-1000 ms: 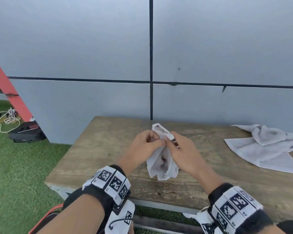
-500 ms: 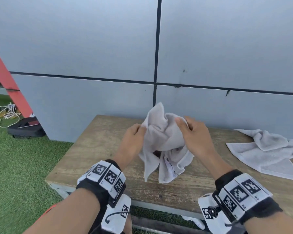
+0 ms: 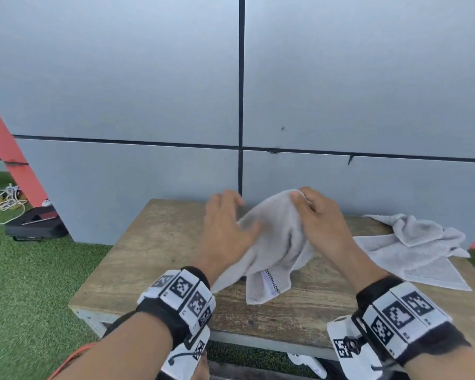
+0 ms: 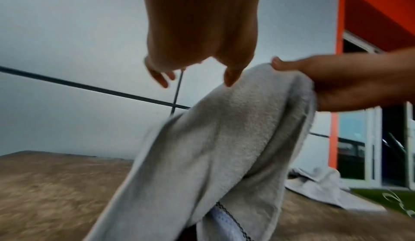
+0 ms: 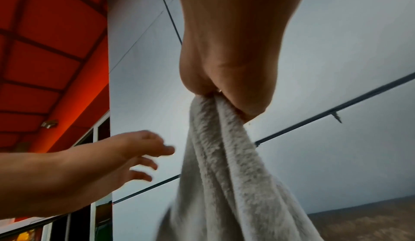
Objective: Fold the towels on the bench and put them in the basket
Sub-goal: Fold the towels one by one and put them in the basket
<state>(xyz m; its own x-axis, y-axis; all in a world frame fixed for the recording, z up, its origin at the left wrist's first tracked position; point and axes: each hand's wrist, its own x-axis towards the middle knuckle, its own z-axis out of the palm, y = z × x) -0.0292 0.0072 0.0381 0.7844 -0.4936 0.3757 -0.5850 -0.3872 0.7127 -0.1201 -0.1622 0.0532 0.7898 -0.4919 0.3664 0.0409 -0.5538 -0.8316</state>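
Note:
A grey towel [image 3: 274,242] hangs bunched above the wooden bench [image 3: 148,253], its lower end with a stitched hem near the bench top. My right hand [image 3: 310,212] pinches the towel's top edge; in the right wrist view the cloth [image 5: 222,156] drops from the closed fingers [image 5: 238,101]. My left hand [image 3: 225,226] is beside the towel on its left, fingers spread and blurred, gripping nothing; in the left wrist view its fingertips [image 4: 231,80] hover at the towel's [image 4: 213,147] upper edge. A second crumpled grey towel [image 3: 412,248] lies at the bench's right end. No basket is in view.
A grey panelled wall [image 3: 340,91] stands right behind the bench. Green artificial grass [image 3: 25,283] lies to the left, with a black case [image 3: 36,226] and a coiled white cord [image 3: 6,201] near a red slanted beam [image 3: 8,149].
My left hand has let go of the towel and opened beside it. My right hand keeps the top edge, and the towel now hangs lower and more stretched out.

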